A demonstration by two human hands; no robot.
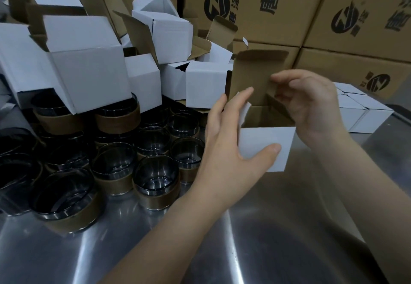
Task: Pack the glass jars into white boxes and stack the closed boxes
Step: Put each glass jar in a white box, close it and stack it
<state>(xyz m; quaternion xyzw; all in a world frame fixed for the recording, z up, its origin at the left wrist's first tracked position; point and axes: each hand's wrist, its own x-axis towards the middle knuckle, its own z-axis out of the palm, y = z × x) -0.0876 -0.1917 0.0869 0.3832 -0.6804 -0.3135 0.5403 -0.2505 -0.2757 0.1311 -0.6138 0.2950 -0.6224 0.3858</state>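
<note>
Now, left hand (231,141) clasps the matte white box (264,143); right hand (311,103) pinches its brown cardboard flap (251,74).

Surface (266,250) is reading as stainless metal, smooth and glossy, mirroring the jars. Glass jars (155,177) are showing dark smoky glass, shiny, with highlights running along the rims. Each is wearing a brown matt band (158,202), material unclear. Front white box (264,141) is showing cardboard, matt white outside, raw brown inside. Heap of open white boxes (89,72) and closed white boxes (364,114) are looking like the same matt card. Big cartons (255,28) behind are showing brown matt cardboard, black print.
</note>
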